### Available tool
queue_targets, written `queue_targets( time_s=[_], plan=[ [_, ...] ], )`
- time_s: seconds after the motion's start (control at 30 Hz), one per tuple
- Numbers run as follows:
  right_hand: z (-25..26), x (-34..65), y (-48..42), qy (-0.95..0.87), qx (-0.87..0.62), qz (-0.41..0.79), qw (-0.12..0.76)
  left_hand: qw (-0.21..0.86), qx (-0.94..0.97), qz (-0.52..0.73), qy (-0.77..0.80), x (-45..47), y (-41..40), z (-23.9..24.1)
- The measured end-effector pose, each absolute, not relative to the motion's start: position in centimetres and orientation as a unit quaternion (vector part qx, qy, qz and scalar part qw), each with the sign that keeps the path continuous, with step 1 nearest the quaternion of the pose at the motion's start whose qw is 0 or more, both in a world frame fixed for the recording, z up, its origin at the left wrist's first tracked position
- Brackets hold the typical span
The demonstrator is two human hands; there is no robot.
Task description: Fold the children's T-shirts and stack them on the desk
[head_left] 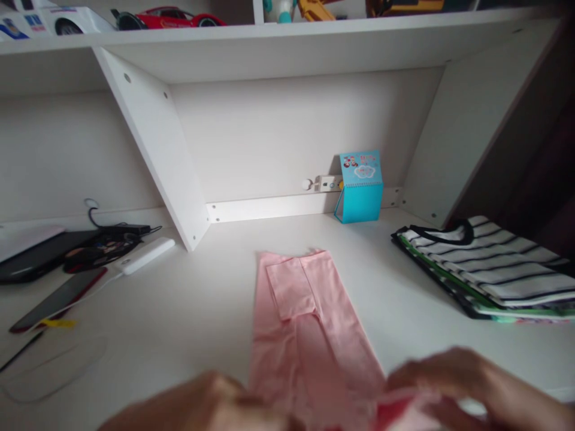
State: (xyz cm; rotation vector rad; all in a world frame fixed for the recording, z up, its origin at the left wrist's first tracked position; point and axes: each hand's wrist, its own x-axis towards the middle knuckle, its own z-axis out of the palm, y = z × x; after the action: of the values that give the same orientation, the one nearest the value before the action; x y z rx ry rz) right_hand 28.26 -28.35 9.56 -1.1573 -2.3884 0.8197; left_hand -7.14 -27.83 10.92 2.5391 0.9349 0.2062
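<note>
- Head view: long folded pink cotton garment (309,323) lies flat mid-desk, sleeve folded across its top
- Right hand (467,389) pinches its near hem
- Left hand (202,407) rests on the near edge; finger state unclear through blur

No legible text. The blue calendar (359,187) carries cartoon graphics and blurred print; the white toy car (49,21) on the shelf bears blue markings, unreadable.
</note>
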Motion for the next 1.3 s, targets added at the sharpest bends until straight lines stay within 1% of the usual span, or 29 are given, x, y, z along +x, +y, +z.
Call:
queue_targets(
  time_s=[0.07,0.13,0.2,0.27,0.37,0.43,0.5,0.63,0.7,0.83,0.93,1.03,1.1,1.17,1.23,1.27,1.3],
  plan=[
    [11.9,27.7,-24.1,-0.819,-0.448,0.297,0.199,0.287,0.882,0.058,0.369,-6.5,-23.6,13.9],
    [12.3,26.8,-18.5,-0.805,-0.441,0.329,0.222,0.358,0.839,0.107,0.396,-5.6,-18.0,15.0],
    [11.0,25.8,-13.0,-0.761,-0.462,0.369,0.266,0.438,0.777,0.168,0.419,-4.9,-12.4,13.8],
    [8.7,24.9,-8.9,-0.726,-0.502,0.401,0.243,0.482,0.72,0.181,0.465,-4.7,-8.1,11.1],
    [5.9,24.2,-6.1,-0.718,-0.531,0.398,0.212,0.488,0.687,0.165,0.512,-5.0,-5.1,7.5],
    [5.1,24.2,-5.7,-0.724,-0.537,0.378,0.21,0.486,0.693,0.161,0.507,-5.4,-4.6,6.4],
    [4.9,24.5,-5.5,-0.732,-0.547,0.349,0.209,0.459,0.721,0.155,0.495,-5.9,-4.4,6.1],
    [4.6,24.7,-4.8,-0.747,-0.58,0.262,0.192,0.35,0.771,0.143,0.512,-6.3,-3.5,5.8],
    [4.2,24.5,-4.5,-0.75,-0.593,0.228,0.184,0.319,0.775,0.149,0.525,-6.1,-3.2,5.2],
    [3.6,23.9,-4.9,-0.752,-0.6,0.211,0.172,0.267,0.797,0.138,0.525,-5.4,-3.7,4.7],
    [5.1,23.8,-5.7,-0.761,-0.591,0.204,0.177,0.243,0.82,0.119,0.504,-4.9,-4.4,6.3],
    [8.9,24.3,-7.0,-0.757,-0.593,0.155,0.227,0.185,0.844,0.17,0.474,-4.6,-5.3,9.9],
    [12.3,24.8,-8.8,-0.755,-0.578,0.105,0.29,0.131,0.852,0.237,0.448,-4.5,-6.5,13.0],
    [15.4,24.9,-11.6,-0.761,-0.524,0.039,0.38,0.086,0.854,0.294,0.42,-4.4,-8.0,16.0],
    [17.3,24.4,-15.1,-0.77,-0.446,-0.027,0.456,0.051,0.856,0.321,0.403,-4.6,-9.6,17.8],
    [17.7,24.0,-17.1,-0.779,-0.412,-0.049,0.47,0.037,0.857,0.322,0.4,-4.8,-10.2,18.1],
    [17.6,23.4,-18.9,-0.795,-0.39,-0.055,0.461,0.028,0.861,0.314,0.399,-5.0,-10.7,18.0]
  ],
)
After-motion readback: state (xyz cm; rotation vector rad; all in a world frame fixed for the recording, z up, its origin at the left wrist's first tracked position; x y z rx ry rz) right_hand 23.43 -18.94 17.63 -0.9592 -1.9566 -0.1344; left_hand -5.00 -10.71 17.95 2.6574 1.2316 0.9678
